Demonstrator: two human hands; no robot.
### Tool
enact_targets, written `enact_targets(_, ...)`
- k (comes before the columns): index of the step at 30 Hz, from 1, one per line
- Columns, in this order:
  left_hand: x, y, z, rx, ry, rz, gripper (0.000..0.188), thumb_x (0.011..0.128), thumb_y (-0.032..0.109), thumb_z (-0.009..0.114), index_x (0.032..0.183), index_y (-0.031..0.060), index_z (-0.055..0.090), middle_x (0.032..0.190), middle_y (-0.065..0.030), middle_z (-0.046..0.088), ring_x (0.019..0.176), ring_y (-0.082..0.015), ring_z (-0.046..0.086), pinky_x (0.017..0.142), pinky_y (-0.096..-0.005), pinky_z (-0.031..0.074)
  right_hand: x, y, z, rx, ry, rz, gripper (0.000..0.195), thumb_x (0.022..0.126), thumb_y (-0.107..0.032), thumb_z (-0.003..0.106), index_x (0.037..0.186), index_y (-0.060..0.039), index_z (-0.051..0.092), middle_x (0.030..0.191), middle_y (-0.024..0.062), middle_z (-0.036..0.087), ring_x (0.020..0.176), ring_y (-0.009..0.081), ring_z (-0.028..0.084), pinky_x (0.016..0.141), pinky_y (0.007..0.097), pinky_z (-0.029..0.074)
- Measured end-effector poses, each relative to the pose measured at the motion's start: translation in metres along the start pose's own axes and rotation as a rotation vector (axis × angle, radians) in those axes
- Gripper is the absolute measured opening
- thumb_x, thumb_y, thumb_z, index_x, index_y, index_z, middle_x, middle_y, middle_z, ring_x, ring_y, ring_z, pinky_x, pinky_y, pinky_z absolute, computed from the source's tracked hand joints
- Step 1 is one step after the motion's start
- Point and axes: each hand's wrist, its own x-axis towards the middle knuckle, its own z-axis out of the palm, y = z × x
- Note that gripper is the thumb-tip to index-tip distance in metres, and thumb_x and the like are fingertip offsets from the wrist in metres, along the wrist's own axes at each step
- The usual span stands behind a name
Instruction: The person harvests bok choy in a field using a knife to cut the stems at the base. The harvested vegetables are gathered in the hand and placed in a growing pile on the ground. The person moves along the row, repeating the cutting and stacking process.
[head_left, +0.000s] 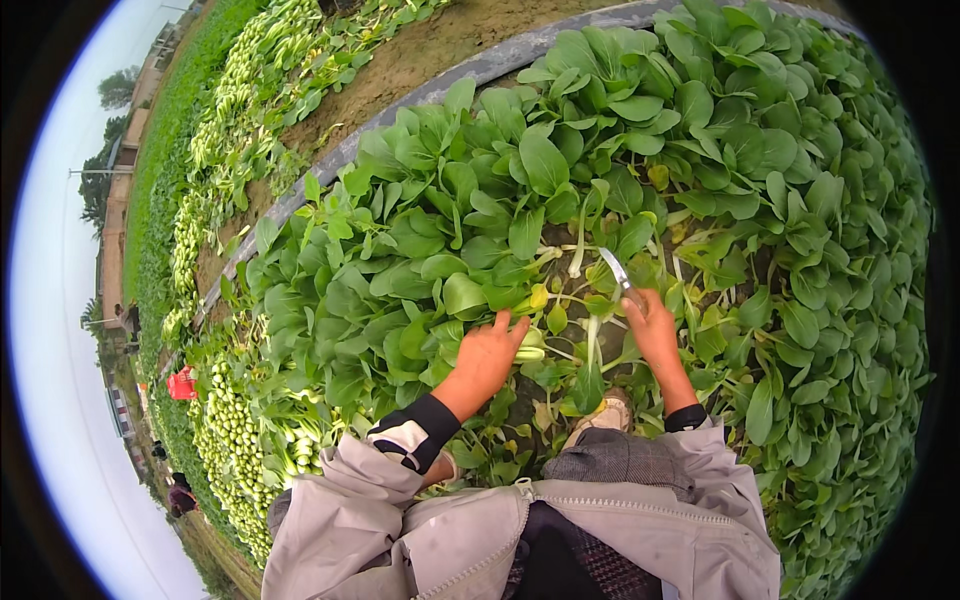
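Observation:
My right hand (651, 328) grips the handle of a small knife, its curved metal blade (615, 268) pointing up and away over the cut stalks. To its left, my left hand (486, 358) reaches down among leafy green plants that look like bok choy (375, 300); its thumb and forefinger are apart beside a pale green stem base (531, 352). Whether its other fingers hold this plant is hidden. A yellow leaf (538, 296) lies just beyond the left fingertips. Between the hands are a loose white stalk (592, 337) and trimmed leaves on dark soil.
Dense standing greens (810, 300) spread to the right. A grey hose or plastic strip (450, 79) curves behind the bed. Piled cut bok choy (229, 435) lies at the left, near a red container (181, 384). People are in the far left distance. My shoe (611, 412) stands among leaves.

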Motion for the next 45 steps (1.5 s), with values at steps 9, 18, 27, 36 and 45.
enact_targets(9, -0.016, 0.0, 0.018, 0.026, -0.007, -0.037, 0.048, 0.063, 0.003, 0.064, 0.109, 0.0, 0.054, 0.102, -0.0156, 0.051, 0.074, -0.0245, 0.06, 0.066, -0.0335, 0.048, -0.014, -0.014, 0.043, -0.321, -0.193, -0.312, 0.039, 0.085, -0.031, 0.061, 0.118, -0.012, 0.054, 0.091, 0.0141, 0.066, 0.08, 0.0354, 0.063, 0.066, 0.0436, 0.05)
enact_targets(18, -0.018, -0.009, 0.011, -0.038, 0.033, -0.051, 0.045, 0.067, 0.002, 0.059, 0.111, 0.004, 0.054, 0.103, -0.0141, 0.053, 0.075, -0.0257, 0.061, 0.066, -0.0335, 0.049, -0.003, -0.01, 0.059, -0.498, -0.276, -0.36, 0.039, 0.087, -0.031, 0.058, 0.121, -0.0136, 0.051, 0.085, 0.0125, 0.066, 0.074, 0.0336, 0.064, 0.061, 0.0442, 0.05)
enact_targets(27, -0.048, -0.024, -0.007, -0.281, 0.091, 0.036, 0.051, 0.07, -0.002, 0.056, 0.121, 0.0043, 0.051, 0.123, -0.0139, 0.052, 0.087, -0.0319, 0.059, 0.072, -0.0385, 0.049, -0.031, 0.0, 0.055, -0.166, -0.105, -0.315, 0.031, 0.082, -0.03, 0.066, 0.101, -0.0076, 0.057, 0.072, 0.0109, 0.062, 0.063, 0.0272, 0.063, 0.054, 0.0414, 0.047)
enact_targets(36, -0.063, -0.009, -0.024, -0.366, 0.054, 0.125, 0.056, 0.07, -0.003, 0.059, 0.124, 0.0071, 0.051, 0.124, -0.0133, 0.052, 0.09, -0.034, 0.059, 0.073, -0.0402, 0.049, -0.038, -0.049, 0.034, 0.937, -0.522, 0.344, 0.037, 0.087, -0.03, 0.066, 0.109, -0.0022, 0.054, 0.085, 0.0015, 0.059, 0.067, 0.0079, 0.058, 0.058, 0.0209, 0.049)
enact_targets(45, -0.045, 0.02, -0.069, -0.707, 0.16, -0.035, 0.074, 0.062, -0.004, 0.069, 0.13, 0.0067, 0.045, 0.137, -0.0164, 0.039, 0.121, -0.0355, 0.046, 0.099, -0.0371, 0.041, -0.048, -0.061, -0.003, 0.83, -0.261, 0.085, 0.037, 0.086, -0.028, 0.068, 0.111, -0.0045, 0.053, 0.08, -0.0014, 0.054, 0.069, 0.0063, 0.05, 0.059, 0.0214, 0.043)
